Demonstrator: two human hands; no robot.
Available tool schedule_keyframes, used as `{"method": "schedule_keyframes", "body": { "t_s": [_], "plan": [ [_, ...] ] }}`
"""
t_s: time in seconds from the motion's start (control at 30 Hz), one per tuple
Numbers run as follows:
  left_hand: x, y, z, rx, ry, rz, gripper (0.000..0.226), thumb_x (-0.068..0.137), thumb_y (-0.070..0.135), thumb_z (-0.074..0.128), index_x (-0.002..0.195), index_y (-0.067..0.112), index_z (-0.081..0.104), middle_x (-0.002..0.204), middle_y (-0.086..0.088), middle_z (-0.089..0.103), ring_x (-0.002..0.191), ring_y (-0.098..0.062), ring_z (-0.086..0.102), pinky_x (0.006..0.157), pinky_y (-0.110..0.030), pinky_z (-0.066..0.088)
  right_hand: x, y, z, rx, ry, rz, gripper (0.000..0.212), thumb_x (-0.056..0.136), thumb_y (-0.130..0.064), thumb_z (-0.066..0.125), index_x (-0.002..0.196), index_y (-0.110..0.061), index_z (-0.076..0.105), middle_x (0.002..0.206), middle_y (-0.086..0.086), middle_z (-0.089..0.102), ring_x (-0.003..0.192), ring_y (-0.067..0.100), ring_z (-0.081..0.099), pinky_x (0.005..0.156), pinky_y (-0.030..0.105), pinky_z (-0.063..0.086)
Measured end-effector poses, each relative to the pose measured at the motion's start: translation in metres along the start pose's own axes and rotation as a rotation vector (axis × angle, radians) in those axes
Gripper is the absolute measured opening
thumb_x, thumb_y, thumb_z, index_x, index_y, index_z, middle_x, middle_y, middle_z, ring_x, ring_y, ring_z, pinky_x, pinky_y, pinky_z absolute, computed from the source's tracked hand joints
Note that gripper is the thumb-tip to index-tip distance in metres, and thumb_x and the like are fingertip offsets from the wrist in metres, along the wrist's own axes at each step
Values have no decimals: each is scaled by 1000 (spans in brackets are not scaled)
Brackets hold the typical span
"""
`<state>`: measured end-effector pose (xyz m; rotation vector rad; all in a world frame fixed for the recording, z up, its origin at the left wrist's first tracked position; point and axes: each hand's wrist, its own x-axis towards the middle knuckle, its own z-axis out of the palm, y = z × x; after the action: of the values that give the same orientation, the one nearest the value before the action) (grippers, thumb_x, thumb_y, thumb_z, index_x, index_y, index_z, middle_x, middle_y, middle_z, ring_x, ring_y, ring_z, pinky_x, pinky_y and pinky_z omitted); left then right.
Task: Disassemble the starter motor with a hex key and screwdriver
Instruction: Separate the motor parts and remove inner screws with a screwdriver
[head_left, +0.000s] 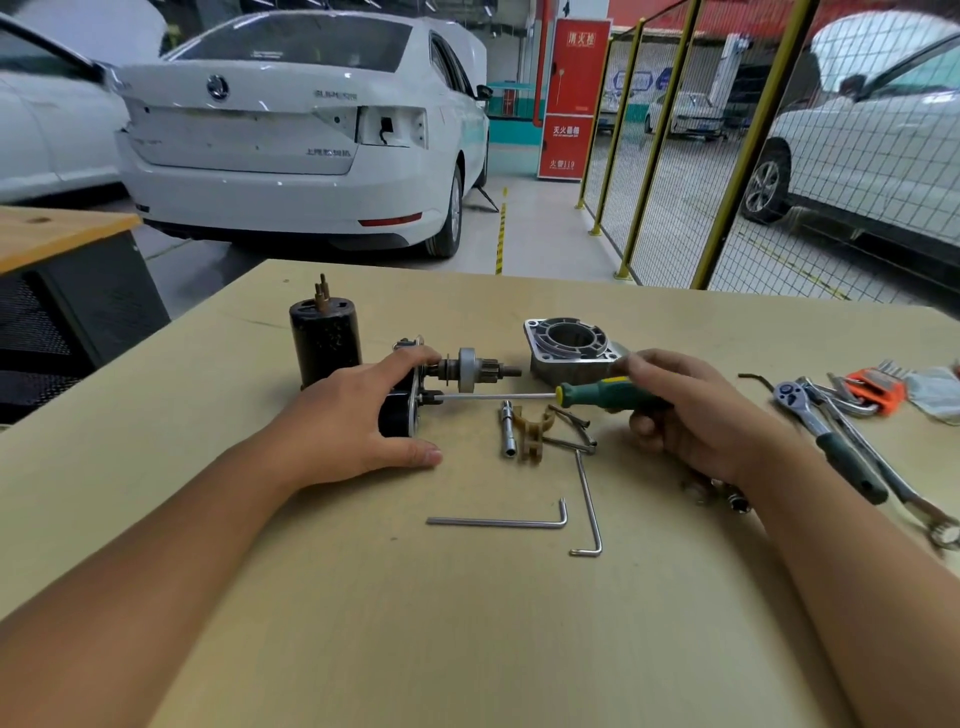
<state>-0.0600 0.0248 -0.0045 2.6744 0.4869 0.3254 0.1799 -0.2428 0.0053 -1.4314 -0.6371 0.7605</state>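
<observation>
A white sedan (291, 130) is sitting behind a tan wooden workbench (415, 623), with yellow-posted mesh fencing (727, 156) running off to the right. On the bench, the starter motor (400, 410) is lying on its side, its pinion shaft (467, 370) pointing right toward an aluminium nose housing (569, 349) standing just beyond. A black solenoid cylinder (323, 340) is standing upright just behind the left hand (358, 421), which is curling over the motor body and holding it down. The right hand (680, 410) is gripping the green handle of a screwdriver (524, 396), whose shank is lying level with its tip meeting the motor's end plate. A ratchet wrench (826, 436) is lying at the right. Two hex keys (540, 519) are lying nearer the person, and a small socket (508, 428) is resting beside loose screws (571, 431).
</observation>
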Motion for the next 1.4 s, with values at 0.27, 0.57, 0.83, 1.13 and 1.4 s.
{"method": "schedule_keyframes", "body": {
  "t_s": [0.27, 0.57, 0.83, 1.13, 1.4],
  "plan": [
    [-1, 0, -1, 1, -3, -4, 99, 59, 83, 77, 142, 71, 22, 146, 5, 56, 113, -14, 54, 93, -39, 50, -2, 0, -7, 7, -53, 1, 40, 67, -9, 85, 105, -13, 71, 94, 12, 61, 60, 18, 42, 49, 26, 42],
    [-2, 2, -2, -14, -6, -3, 101, 56, 84, 73, 142, 70, 23, 145, 6, 57, 116, -14, 54, 97, -40, 51, 1, -1, -2, -131, 54, 55, 27, 90, -34, 71, 109, -15, 68, 82, 21, 67, 47, 15, 39, 39, 21, 33],
    [-1, 1, -3, -26, 3, 22, 98, 63, 75, 81, 142, 69, 25, 145, 8, 57, 121, -16, 57, 100, -42, 52, 3, 3, 2, 1, 40, 4, 38, 84, -44, 74, 104, -12, 69, 85, 20, 65, 51, 16, 44, 44, 26, 40],
    [1, -10, -4, -48, -59, 74, 62, 68, 77, 75, 118, 63, 41, 115, 25, 57, 98, -10, 59, 92, -42, 53, 3, 4, -2, 133, -55, -22, 37, 74, -17, 83, 106, -10, 67, 95, 14, 62, 60, 15, 46, 52, 27, 46],
    [2, -16, -3, -101, -48, 123, 52, 72, 74, 76, 114, 62, 47, 109, 32, 53, 100, 12, 50, 81, -31, 45, 3, 6, -9, 128, -79, 6, 41, 70, -12, 83, 108, -15, 68, 95, 17, 65, 56, 15, 50, 48, 26, 46]
  ]
}}
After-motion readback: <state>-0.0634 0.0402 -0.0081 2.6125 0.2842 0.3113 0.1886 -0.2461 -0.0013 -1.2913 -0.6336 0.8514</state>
